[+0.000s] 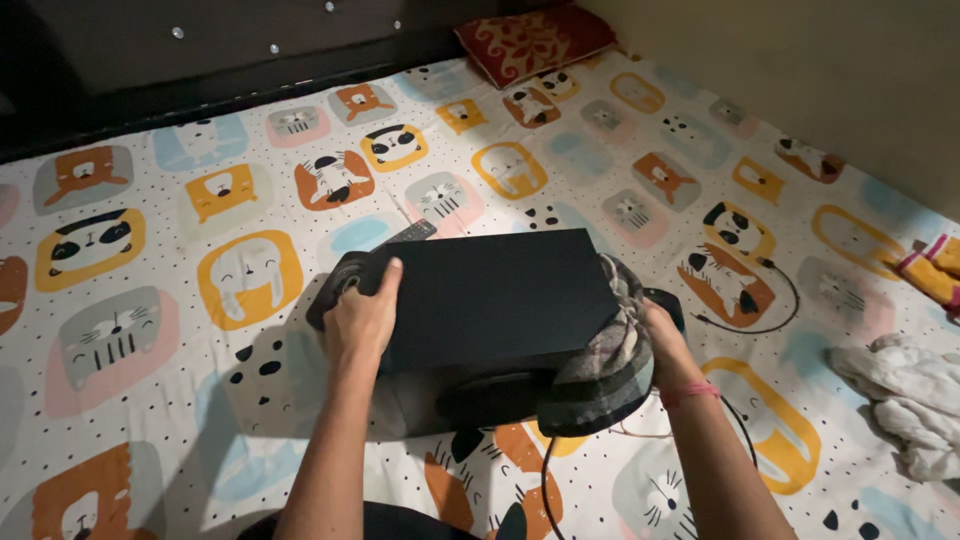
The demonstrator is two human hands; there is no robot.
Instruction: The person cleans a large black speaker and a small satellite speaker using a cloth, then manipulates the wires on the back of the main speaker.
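A patterned bedsheet (250, 280) covers the bed; near its middle sits a black box-shaped speaker (490, 295). The left hand (362, 318), arm outstretched, clamps the speaker's left edge, fingers curled over the top. The right hand (662, 340) presses a plaid cloth (605, 370) against its right side. A remote (412, 232) lies just behind.

A plain black rectangular box (495, 295) lies mid-bedsheet; no labels visible.

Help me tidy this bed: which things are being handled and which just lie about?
In hand: black box, left hand, right hand, plaid cloth, black cable.
Lying about: remote control, red pillow, white cloth, cable loop.
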